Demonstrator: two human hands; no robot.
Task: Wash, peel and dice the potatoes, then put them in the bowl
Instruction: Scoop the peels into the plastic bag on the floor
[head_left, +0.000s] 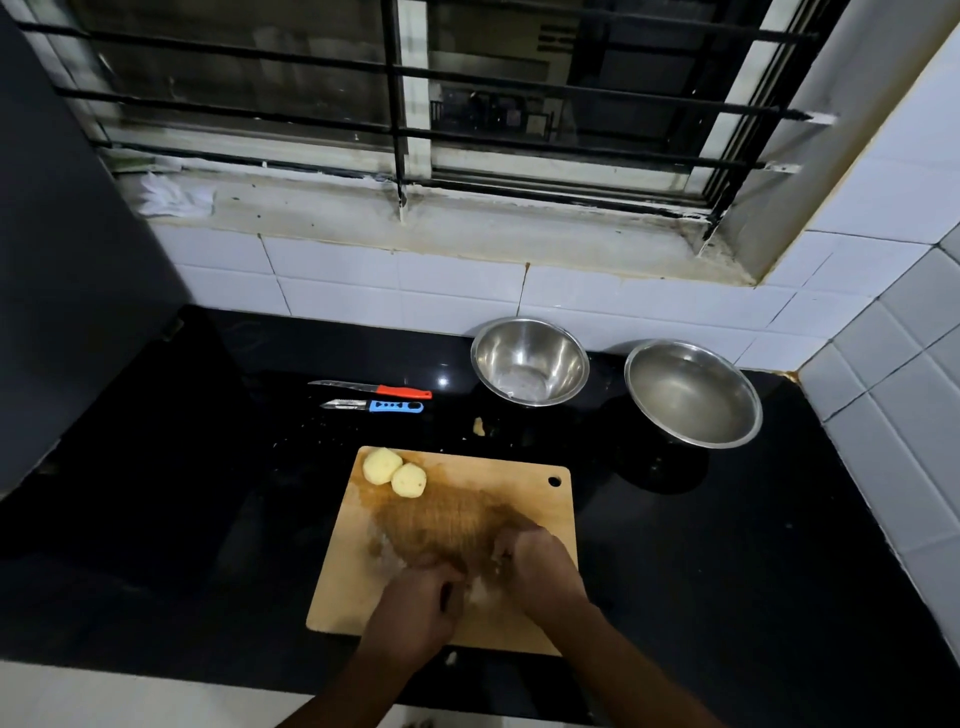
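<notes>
We have both hands low on the cutting board (358, 582), in the lower centre of the frame. Our left hand (415, 608) and right hand (540, 566) are cupped close together over something pale between them, probably cut potato, though the blur keeps us from being sure. Whether the fingers are pinching anything or just curled over the board, we cannot tell.

Two peeled potatoes (394, 473) sit touching each other at the board's upper left corner, uncut. The knife (371, 388) with the red handle and the peeler (374, 406) with the blue handle lie side by side on the black counter (753, 545) above the board, neither in our hands. Two steel bowls stand at the upper right: the smaller bowl (530, 361) looks nearly empty, and the larger bowl (693, 393) seems to hold water.

We judge that we are gathering pieces to carry to a bowl. To do it well, we should sweep the bits into one tight heap, scoop from both sides with our palms under it, and lift across to the bowl without tipping. A stray scrap (478, 426) already lies on the counter between board and bowls.

No brand, label or writing can be read anywhere; the peeler handle shows only cut-out shapes.
</notes>
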